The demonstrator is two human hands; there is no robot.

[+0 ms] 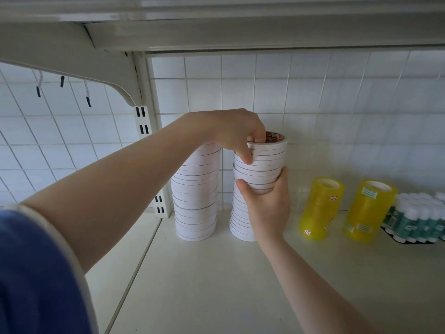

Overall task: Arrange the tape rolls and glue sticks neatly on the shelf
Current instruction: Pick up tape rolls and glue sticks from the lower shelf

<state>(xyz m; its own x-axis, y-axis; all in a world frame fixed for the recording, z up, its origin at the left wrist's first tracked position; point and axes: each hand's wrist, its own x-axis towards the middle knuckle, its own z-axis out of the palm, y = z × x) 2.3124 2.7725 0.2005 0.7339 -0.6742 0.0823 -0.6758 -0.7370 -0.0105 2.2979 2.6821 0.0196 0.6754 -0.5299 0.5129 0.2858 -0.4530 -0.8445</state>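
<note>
Spanning the whole lower view, a cream shelf [216,285] sits under another shelf board held by a bracket [72,56], with a white wire grid back panel [337,104] behind. Two tall stacks of white tape rolls stand near the back: the left stack [196,196] beside the slotted upright [150,145], and the right stack [255,189] just beside it, its upper rolls leaning slightly out of line. To the right stand two yellow tape roll stacks [321,208] [369,210], apart from each other, then a pack of glue sticks [419,218] with white caps at the frame edge. The left hand [237,133] reaches over and pinches the top rolls of the right stack, fingers hooked into the core and thumb on the outside. The right hand [267,203] wraps the middle of that stack, fingers curled round it.
</note>
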